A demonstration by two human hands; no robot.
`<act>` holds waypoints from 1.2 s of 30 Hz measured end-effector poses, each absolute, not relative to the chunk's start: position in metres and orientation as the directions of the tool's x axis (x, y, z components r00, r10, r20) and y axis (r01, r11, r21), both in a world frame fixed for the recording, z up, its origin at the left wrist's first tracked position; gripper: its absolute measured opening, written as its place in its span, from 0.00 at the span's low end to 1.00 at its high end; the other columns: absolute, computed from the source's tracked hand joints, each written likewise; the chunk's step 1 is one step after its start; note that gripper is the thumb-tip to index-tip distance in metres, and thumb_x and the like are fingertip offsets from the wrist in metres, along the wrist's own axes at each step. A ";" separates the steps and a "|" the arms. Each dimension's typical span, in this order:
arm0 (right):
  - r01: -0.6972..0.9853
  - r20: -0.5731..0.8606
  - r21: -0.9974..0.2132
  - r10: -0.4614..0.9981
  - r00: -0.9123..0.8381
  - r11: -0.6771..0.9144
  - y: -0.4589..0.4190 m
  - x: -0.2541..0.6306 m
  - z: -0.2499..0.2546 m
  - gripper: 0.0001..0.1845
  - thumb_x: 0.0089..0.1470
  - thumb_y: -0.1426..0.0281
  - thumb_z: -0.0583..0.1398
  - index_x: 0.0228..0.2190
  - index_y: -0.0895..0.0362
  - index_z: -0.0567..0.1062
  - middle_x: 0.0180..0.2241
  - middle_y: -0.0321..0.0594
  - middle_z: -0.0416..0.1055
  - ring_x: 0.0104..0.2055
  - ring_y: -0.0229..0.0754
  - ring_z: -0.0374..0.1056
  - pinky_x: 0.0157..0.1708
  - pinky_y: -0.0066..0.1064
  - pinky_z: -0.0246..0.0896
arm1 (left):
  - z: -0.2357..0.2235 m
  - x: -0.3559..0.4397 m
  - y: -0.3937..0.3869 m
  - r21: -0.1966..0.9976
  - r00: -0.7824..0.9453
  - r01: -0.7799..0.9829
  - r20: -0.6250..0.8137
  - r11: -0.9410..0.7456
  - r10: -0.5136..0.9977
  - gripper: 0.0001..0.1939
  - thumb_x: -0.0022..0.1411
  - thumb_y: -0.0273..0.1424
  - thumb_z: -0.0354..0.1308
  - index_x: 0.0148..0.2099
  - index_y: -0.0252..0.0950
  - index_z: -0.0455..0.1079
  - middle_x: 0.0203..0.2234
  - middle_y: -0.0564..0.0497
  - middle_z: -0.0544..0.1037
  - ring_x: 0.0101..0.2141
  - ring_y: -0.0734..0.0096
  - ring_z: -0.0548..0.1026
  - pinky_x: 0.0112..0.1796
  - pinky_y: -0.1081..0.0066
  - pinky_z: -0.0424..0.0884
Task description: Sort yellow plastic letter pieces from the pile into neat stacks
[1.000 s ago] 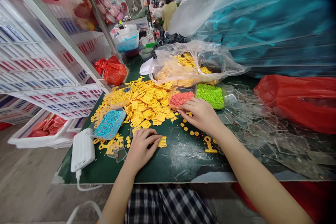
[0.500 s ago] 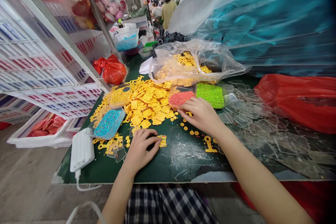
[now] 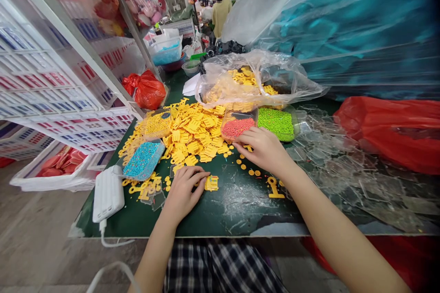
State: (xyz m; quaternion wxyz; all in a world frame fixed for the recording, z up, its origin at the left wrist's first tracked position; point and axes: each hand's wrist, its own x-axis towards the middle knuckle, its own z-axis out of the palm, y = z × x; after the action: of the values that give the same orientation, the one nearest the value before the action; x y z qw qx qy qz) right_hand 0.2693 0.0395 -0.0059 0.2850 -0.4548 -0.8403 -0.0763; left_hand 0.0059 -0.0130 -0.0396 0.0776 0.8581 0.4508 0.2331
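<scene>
The left hand (image 3: pixel 184 187) is lying palm down on the green table (image 3: pixel 220 213), its fingertips pressing against the left edge of a small yellow plastic frame (image 3: pixel 211 183) that is sitting flat on the table and showing a few coloured beads in its slots. The right hand (image 3: pixel 263 148) is resting further out, fingers curled down at the near rim of the tray of red beads (image 3: pixel 237 127); whether it is pinching a bead cannot be told, since the fingertips are hiding under the hand. Just beside that tray a tray of green beads (image 3: pixel 276 122) is sitting, and behind both a clear plastic bag (image 3: pixel 254 80) is holding more yellow parts. A heap of yellow frames (image 3: pixel 194 135) is spreading across the middle of the table, with a tray of yellow beads (image 3: pixel 158 124) and a tray of blue beads (image 3: pixel 143 160) at its left. A white power bank (image 3: pixel 108 193) is lying near the table's left corner, and clear plastic covers (image 3: pixel 340 165) are piling up on the right.
</scene>
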 end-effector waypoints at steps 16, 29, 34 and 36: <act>0.875 0.595 -0.209 0.767 -0.241 0.437 0.053 0.284 -0.018 0.13 0.62 0.66 0.54 0.32 0.54 0.77 0.31 0.43 0.76 0.37 0.48 0.65 0.36 0.37 0.56 | -0.035 0.008 -0.016 0.387 0.525 0.700 0.291 -0.601 0.799 0.12 0.68 0.30 0.50 0.46 0.42 0.76 0.41 0.48 0.76 0.44 0.62 0.71 0.45 0.61 0.68; 0.958 0.441 -0.207 0.893 -0.089 0.197 0.071 0.288 -0.019 0.13 0.61 0.65 0.55 0.35 0.54 0.80 0.37 0.45 0.76 0.42 0.50 0.64 0.39 0.38 0.57 | -0.037 -0.007 -0.010 0.346 0.449 0.702 0.463 -0.622 0.764 0.11 0.67 0.28 0.50 0.42 0.39 0.74 0.38 0.47 0.77 0.42 0.61 0.73 0.44 0.61 0.67; 0.990 0.208 -0.004 0.969 -0.134 0.137 0.100 0.283 0.012 0.15 0.61 0.67 0.54 0.36 0.55 0.81 0.39 0.46 0.78 0.46 0.51 0.67 0.43 0.39 0.55 | -0.040 -0.011 -0.008 0.374 0.419 0.696 0.483 -0.614 0.769 0.11 0.67 0.28 0.50 0.42 0.39 0.74 0.37 0.47 0.76 0.42 0.61 0.72 0.43 0.60 0.68; 0.988 0.152 0.039 0.976 -0.155 0.151 0.114 0.278 0.017 0.12 0.57 0.70 0.57 0.33 0.57 0.81 0.36 0.48 0.78 0.44 0.51 0.69 0.43 0.38 0.55 | -0.041 -0.012 -0.008 0.389 0.411 0.694 0.478 -0.606 0.777 0.11 0.67 0.28 0.50 0.42 0.39 0.74 0.37 0.47 0.76 0.42 0.61 0.72 0.43 0.61 0.68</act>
State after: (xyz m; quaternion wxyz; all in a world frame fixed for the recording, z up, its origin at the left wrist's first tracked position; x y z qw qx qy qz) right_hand 0.2776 0.1145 0.0172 0.0453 -0.6483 -0.7573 -0.0644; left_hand -0.0116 -0.0084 -0.0414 0.0646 0.8373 0.4392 0.3191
